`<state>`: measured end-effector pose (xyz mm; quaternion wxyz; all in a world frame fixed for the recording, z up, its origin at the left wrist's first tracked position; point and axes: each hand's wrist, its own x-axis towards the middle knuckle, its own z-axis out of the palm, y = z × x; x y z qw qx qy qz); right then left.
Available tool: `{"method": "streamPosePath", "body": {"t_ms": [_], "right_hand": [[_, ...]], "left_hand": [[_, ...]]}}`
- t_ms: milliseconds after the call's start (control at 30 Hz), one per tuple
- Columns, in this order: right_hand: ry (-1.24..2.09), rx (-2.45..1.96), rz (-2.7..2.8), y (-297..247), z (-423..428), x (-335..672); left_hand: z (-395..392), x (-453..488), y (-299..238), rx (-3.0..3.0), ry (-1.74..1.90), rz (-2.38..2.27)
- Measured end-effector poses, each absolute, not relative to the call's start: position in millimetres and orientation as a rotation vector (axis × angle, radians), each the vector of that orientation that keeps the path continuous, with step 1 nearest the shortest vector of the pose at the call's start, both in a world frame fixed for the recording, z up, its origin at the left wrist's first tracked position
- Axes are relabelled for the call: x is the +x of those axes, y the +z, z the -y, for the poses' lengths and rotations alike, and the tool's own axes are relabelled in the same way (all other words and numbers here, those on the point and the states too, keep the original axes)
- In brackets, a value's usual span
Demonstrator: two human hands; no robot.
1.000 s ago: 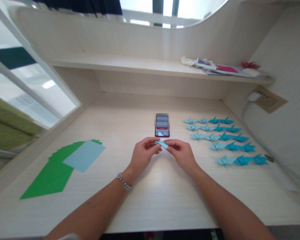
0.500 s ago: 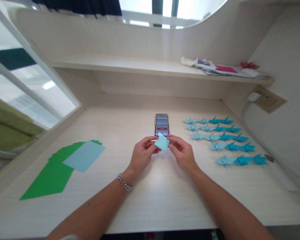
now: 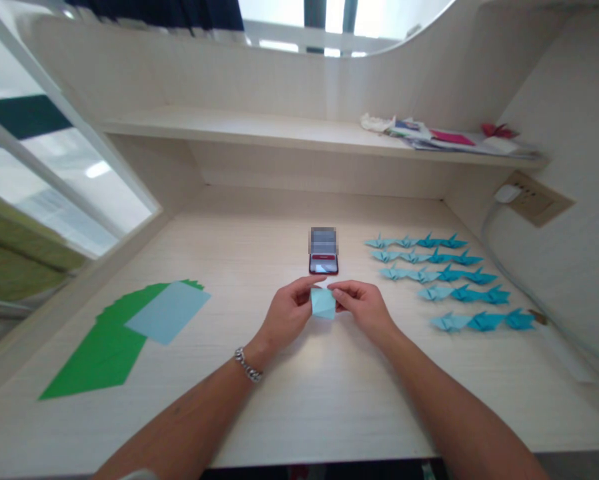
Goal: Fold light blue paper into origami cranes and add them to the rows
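A small folded square of light blue origami paper is held between my two hands, a little above the desk. My left hand is closed on its left edge, the index finger stretched along the far side. With thumb and index finger, my right hand pinches the upper right corner. The fingertips behind the paper are partly hidden. Just beyond the hands a phone lies on the desk, its screen lit. Several rows of folded blue paper cranes stand to the right, pale at the left and darker at the right.
On the left lies a fanned stack of green paper with a light blue sheet on top. A white cable runs down from the wall socket at right. Papers lie on the shelf above.
The folded paper has come slightly nearer to me and turned, from a diamond to a squarer position. More of the phone shows now. The right fingers have shifted onto its upper corner.
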<state>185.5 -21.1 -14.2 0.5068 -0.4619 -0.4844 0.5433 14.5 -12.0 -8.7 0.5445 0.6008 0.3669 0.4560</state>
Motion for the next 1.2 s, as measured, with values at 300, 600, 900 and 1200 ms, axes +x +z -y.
{"method": "streamPosePath", "body": {"t_ms": [300, 600, 900, 1200], "right_hand": [[1.474, -1.043, 1.085, -12, 23, 181], [1.422, -1.087, 1.089, -13, 26, 177], [1.407, -1.157, 1.076, -12, 26, 174], [1.575, -1.091, 1.006, -14, 27, 175]], "left_hand": [[19, 13, -3, 1.516, 1.111, -0.954], [22, 16, -2, 1.564, 1.167, -1.079], [18, 19, -7, 1.481, 1.101, -1.029], [16, 17, -3, 1.313, 1.006, -0.876]]}}
